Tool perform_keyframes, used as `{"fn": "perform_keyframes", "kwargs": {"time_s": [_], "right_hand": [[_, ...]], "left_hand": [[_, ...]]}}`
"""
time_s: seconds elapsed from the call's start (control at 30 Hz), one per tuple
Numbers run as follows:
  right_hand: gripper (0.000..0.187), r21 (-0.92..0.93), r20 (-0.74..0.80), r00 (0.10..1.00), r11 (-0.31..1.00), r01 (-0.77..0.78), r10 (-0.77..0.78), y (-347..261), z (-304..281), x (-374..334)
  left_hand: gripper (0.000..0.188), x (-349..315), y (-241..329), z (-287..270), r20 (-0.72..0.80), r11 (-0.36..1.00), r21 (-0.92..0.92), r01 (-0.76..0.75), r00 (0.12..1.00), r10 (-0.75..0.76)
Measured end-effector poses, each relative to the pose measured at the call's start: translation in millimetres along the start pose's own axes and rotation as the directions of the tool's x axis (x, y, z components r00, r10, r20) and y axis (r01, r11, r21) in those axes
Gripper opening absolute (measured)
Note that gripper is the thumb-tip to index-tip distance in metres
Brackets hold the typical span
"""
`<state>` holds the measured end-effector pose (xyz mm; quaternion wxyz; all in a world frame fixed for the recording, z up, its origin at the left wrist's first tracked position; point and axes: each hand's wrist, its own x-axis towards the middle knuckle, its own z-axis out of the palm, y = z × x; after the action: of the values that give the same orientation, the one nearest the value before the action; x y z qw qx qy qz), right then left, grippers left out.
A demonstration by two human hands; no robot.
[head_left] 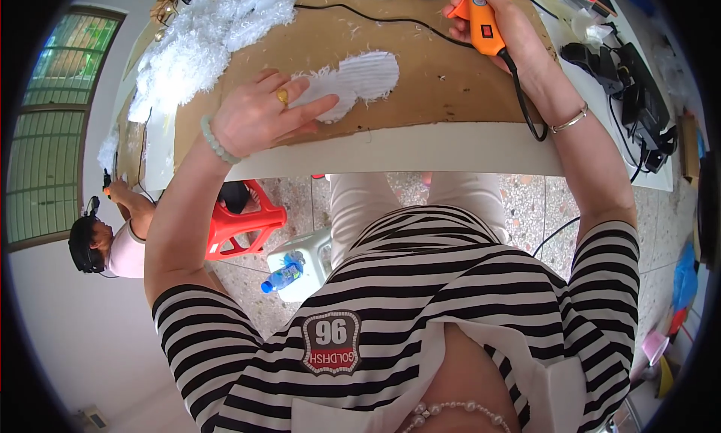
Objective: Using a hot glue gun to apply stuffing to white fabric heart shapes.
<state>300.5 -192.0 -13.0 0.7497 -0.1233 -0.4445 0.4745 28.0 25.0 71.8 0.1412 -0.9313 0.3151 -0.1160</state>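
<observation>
My right hand [514, 39], at the far right of the table, is closed round the handle of an orange glue gun [481, 16]. A black cord [520, 95] hangs from the handle's base, and the gun's front end is cut off by the picture's upper edge. My left hand [259, 116] has its fingers apart over the left end of a flat white piece [368, 76] with rounded lobes and frayed edges. Whether the fingertips press on it I cannot tell. Both lie over a brown cardboard sheet [420, 99] on the white table [451, 153].
Shiny white tinsel [214, 39] heaps at the far left, with a black cable [360, 8] running from it. Black adapters and cords [642, 95] crowd the right edge. A person [113, 245] works at left, near a red stool [244, 226]. A blue-capped bottle [284, 275] rests below.
</observation>
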Motion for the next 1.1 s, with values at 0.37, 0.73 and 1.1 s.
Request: {"fn": "perform_keyframes", "kwargs": {"time_s": [0.37,0.73,1.1], "right_hand": [[0.040,-0.295,-0.761,0.649,0.878,-0.377,0.023,-4,46,12],[0.039,-0.292,-0.749,0.661,0.880,-0.375,0.034,-1,37,5],[0.038,-0.308,-0.770,0.637,0.849,-0.429,0.043,-4,42,11]], "left_hand": [[0.030,-50,21,56,-0.095,0.459,-0.457,0.762,0.471,-0.877],[0.014,6,-1,58,0.042,0.497,-0.557,0.665,0.620,-0.783],[0.013,15,-18,36,-0.292,0.537,-0.439,0.721,0.451,-0.844]]}}
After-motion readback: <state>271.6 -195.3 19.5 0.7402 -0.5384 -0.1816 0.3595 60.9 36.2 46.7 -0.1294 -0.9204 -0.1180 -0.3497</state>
